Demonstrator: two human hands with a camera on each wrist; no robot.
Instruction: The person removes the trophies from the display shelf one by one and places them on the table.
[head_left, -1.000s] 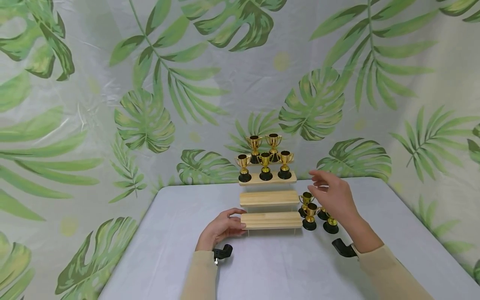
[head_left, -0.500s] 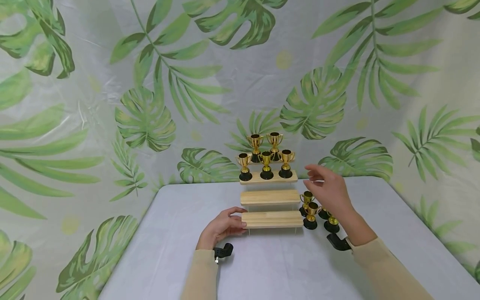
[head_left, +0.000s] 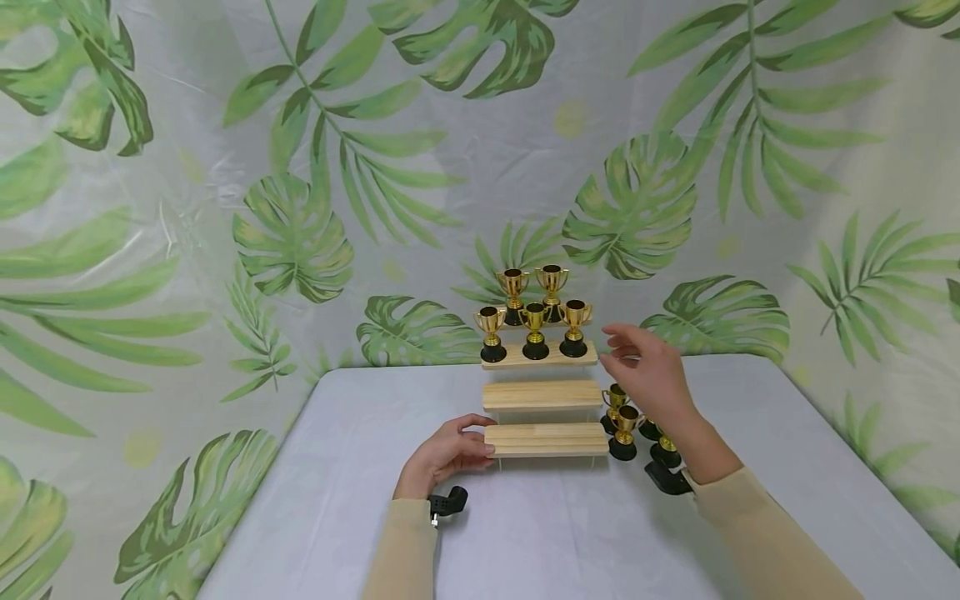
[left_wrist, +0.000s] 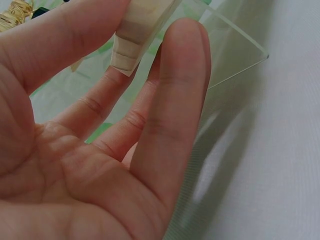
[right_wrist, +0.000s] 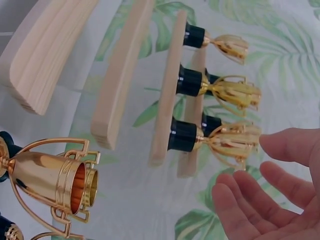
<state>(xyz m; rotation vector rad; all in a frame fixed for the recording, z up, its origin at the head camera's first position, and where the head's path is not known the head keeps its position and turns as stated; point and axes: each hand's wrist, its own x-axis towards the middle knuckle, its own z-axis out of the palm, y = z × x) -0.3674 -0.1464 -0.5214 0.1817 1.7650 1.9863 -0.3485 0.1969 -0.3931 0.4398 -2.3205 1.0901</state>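
A stepped display stand has pale wooden shelves on clear supports. My left hand (head_left: 444, 457) holds the left end of its lowest shelf (head_left: 547, 440); in the left wrist view thumb and fingers lie around the wooden end (left_wrist: 132, 47). My right hand (head_left: 651, 379) is raised beside the stand's right side with loosely bent fingers, holding nothing. In the right wrist view its thumb is close to the nearest gold trophy cup (right_wrist: 232, 142); contact cannot be told. Three trophies (head_left: 535, 321) stand on the second shelf from the top, and two (head_left: 513, 285) on the top one.
Several more gold trophies (head_left: 624, 427) with black bases stand on the white table (head_left: 525, 533), right of the stand and below my right forearm. The third shelf down (head_left: 542, 395) is bare wood. A leaf-patterned sheet (head_left: 405, 208) hangs behind the table.
My right hand has drifted left and slightly up, nearer to the trophies on the second shelf. The left hand keeps its place on the lowest shelf; the trophies stay put.
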